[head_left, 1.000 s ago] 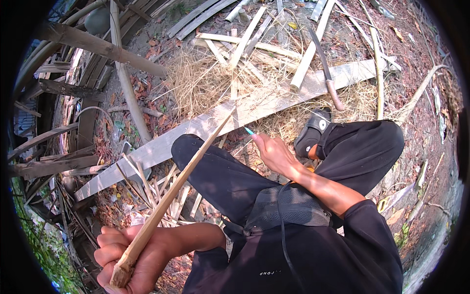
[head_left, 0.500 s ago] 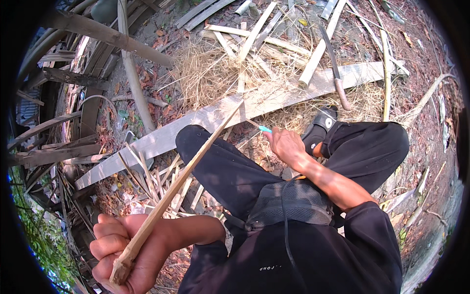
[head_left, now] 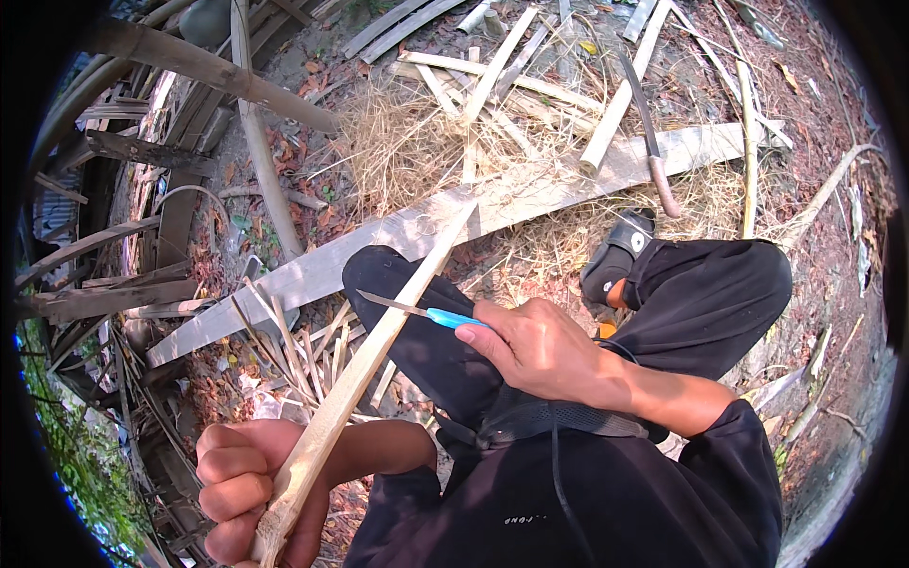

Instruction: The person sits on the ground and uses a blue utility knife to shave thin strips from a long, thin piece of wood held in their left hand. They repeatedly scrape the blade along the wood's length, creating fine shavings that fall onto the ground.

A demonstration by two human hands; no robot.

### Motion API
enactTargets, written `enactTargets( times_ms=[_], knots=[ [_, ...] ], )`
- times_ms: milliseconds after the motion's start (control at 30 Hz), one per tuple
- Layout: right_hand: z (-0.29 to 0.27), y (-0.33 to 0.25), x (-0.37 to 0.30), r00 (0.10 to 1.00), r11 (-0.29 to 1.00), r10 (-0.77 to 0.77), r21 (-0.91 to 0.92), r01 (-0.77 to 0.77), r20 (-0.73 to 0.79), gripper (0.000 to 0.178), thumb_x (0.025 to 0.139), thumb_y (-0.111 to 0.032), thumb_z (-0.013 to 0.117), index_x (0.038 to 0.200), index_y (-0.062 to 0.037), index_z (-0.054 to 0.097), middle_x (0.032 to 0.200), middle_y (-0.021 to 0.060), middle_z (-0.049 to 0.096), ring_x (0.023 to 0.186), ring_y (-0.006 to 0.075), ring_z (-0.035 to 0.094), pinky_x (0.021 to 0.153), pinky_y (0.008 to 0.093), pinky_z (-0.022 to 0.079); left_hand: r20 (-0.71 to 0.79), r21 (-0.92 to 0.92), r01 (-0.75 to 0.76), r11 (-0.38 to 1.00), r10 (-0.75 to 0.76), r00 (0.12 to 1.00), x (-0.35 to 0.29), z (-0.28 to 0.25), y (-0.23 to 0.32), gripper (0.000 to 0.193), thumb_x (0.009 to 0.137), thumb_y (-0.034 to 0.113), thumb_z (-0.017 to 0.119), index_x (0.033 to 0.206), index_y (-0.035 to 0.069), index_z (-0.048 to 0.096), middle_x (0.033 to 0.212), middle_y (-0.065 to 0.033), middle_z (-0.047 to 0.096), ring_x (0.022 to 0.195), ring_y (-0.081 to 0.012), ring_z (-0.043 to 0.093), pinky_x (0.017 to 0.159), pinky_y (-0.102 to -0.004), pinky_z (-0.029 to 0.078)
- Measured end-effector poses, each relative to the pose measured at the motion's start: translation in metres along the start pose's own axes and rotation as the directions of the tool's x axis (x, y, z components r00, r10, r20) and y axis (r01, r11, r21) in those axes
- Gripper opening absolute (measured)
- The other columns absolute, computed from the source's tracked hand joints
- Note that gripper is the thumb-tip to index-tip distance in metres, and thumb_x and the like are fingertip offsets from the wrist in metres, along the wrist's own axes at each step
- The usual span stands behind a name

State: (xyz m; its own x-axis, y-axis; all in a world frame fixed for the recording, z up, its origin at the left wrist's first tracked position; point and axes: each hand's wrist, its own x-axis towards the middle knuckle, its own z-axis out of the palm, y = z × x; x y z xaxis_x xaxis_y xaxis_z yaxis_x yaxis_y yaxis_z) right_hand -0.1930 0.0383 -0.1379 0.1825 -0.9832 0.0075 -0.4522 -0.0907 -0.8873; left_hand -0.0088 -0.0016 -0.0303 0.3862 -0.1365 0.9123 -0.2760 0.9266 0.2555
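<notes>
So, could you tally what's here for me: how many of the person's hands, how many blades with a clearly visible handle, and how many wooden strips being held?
Hands: 2 (left hand, right hand)
Blades with handles: 2 (blue-handled knife, long brown-handled blade)
Held wooden strips: 1 (pale strip)
Total: 5
</notes>
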Motion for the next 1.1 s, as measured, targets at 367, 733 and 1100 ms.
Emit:
enactTargets(
  times_ms=[367, 733, 1100],
  knots=[
    [0.009, 0.009, -0.003, 0.996, 0.991, -0.063, 0.117, 0.070, -0.066, 0.034, 0.093, -0.031, 0.048, 0.078, -0.0005, 0.050, 0.051, 0.0199, 0.050, 0.046, 0.0396, 0.051, 0.042, 0.0457, 0.037, 0.264, -0.052, -0.234, 0.971, 0.239, 0.934, 0.009, -0.009, -0.016, 0.030, 0.096, 0.040, 0.032, 0.080, 0.016, 0.039, 0.052, 0.0009, 0.044, 0.030, -0.0047, 0.034, 0.025, -0.0200, 0.029],
    [0.030, 0.055, 0.009, 0.981, 0.985, 0.175, 0.018, -0.174, -0.079, 0.035, 0.095, -0.030, 0.044, 0.079, 0.0001, 0.052, 0.049, 0.0200, 0.049, 0.046, 0.0402, 0.051, 0.044, 0.0474, 0.038, 0.411, -0.047, -0.218, 0.975, 0.218, 0.885, 0.012, -0.009, -0.010, 0.017, 0.098, 0.031, 0.031, 0.094, 0.016, 0.038, 0.060, 0.0005, 0.042, 0.032, -0.0064, 0.033, 0.025, -0.0200, 0.023],
    [0.011, 0.019, 0.007, 0.975, 0.984, 0.145, 0.128, -0.125, -0.167, 0.029, 0.095, -0.021, 0.044, 0.081, 0.0033, 0.051, 0.054, 0.0217, 0.051, 0.051, 0.0405, 0.054, 0.045, 0.0440, 0.039, 0.130, -0.145, 0.016, 0.989, 0.003, 0.992, 0.010, 0.003, 0.001, 0.036, 0.082, 0.033, 0.036, 0.056, 0.010, 0.028, 0.041, -0.0012, 0.023, 0.036, -0.0077, 0.014, 0.039, -0.0280, 0.012]
  ],
)
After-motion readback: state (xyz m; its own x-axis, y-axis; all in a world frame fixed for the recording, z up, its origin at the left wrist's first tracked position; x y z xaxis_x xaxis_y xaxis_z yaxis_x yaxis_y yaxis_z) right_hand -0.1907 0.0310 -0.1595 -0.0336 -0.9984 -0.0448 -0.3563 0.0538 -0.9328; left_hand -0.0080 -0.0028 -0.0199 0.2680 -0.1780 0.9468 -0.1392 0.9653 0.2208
